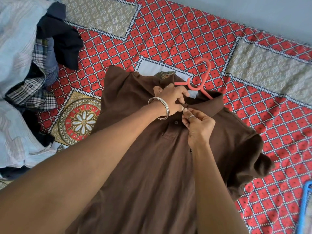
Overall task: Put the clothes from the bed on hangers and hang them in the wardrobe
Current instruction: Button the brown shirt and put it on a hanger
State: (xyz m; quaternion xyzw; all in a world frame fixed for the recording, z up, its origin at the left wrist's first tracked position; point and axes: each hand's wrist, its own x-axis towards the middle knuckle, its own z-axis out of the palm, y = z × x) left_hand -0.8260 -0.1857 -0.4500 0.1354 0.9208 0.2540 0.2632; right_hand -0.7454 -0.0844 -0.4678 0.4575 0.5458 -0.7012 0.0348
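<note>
A red patterned bedspread (168,31) meets a pale wall (253,7).

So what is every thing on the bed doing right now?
brown polo shirt: flat on the bed, pink hanger inside
pink hanger: hook sticking out of the collar
left hand: pinching the placket
right hand: pinching the placket
pile of clothes: heaped, unhung
blue hanger: lying bare

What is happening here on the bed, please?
A person is getting a brown polo shirt ready for hanging. It lies spread on the patterned bedcover with a pink hanger inside its collar, the hook sticking out. The left hand and the right hand both pinch the placket at the collar, seemingly doing up a button. A pile of other clothes waits on the left, and a blue hanger lies at the right edge.
</note>
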